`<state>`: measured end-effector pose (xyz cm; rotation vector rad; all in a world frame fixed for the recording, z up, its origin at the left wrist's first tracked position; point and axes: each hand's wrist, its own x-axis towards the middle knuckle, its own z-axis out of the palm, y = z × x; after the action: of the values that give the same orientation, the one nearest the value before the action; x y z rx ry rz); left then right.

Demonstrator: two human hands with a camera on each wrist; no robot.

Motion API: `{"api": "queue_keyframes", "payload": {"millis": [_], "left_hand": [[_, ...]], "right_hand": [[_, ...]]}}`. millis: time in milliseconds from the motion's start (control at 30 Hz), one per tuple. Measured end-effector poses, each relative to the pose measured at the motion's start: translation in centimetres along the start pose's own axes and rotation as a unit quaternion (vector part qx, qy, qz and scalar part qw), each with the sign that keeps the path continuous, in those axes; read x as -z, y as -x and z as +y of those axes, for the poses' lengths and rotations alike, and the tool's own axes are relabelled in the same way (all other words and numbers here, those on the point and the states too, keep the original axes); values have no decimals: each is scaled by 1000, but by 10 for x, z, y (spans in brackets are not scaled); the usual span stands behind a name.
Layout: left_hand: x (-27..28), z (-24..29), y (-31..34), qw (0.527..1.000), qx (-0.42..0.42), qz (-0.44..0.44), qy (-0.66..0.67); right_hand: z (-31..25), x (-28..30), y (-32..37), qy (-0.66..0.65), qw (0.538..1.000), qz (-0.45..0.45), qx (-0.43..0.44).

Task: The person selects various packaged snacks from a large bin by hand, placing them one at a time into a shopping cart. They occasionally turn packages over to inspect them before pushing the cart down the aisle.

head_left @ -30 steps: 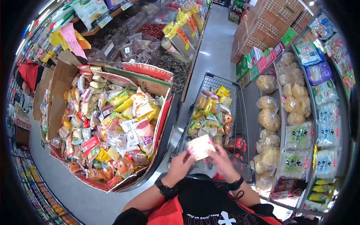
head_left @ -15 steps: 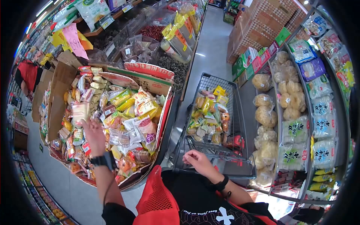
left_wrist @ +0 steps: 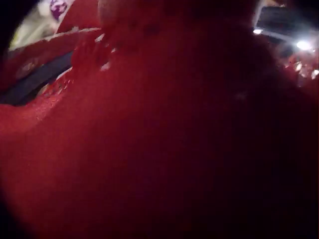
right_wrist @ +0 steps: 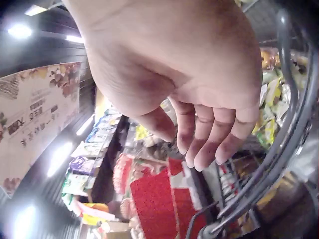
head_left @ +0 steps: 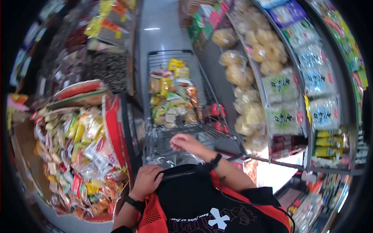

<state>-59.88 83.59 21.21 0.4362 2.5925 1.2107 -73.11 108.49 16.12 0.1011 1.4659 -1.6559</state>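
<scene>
The left hand is drawn in at the front of the body, beside the black shirt, with its fingers loosely bent and no item visible in it. The left wrist view is mostly filled by red cloth, and the hand's fingers are not clear there. Over the near end of the shopping cart, the right hand hangs with relaxed, slightly curled fingers. From the right wrist, that hand shows nothing in its grasp, beside grey cart bars. Many small wrapped snacks lie in the cart.
A cardboard-sided bin of packaged snacks stands to the left. Shelves at the right hold bagged round goods and white noodle-like packs. Grey floor runs beyond the cart. A printed sign hangs in the right wrist view.
The pale packet, first in both hands and then at the left hand over the bin, is no longer in either hand. The left hand has moved back to the body; the head view has turned right.
</scene>
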Motion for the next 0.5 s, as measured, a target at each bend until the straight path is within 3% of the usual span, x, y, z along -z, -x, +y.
{"api": "queue_keyframes", "payload": {"millis": [100,167,267,400,500], "left_hand": [[-31,-11,-9,977,58,79,-189],[-45,-21,-5,983,73,82,-146],[-55,-20,-12,981,133,80,-119],[-66,2,-30,957,210,76,-188],[-83,-11,-29,942,254,91,-199]], "right_hand": [[19,80,-43,-9,997,71,9],[32,134,-74,15,986,165,-36],[53,213,-114,214,952,216,-43],[108,276,-178,430,844,308,-86],[166,303,-233,451,830,313,-102]]}}
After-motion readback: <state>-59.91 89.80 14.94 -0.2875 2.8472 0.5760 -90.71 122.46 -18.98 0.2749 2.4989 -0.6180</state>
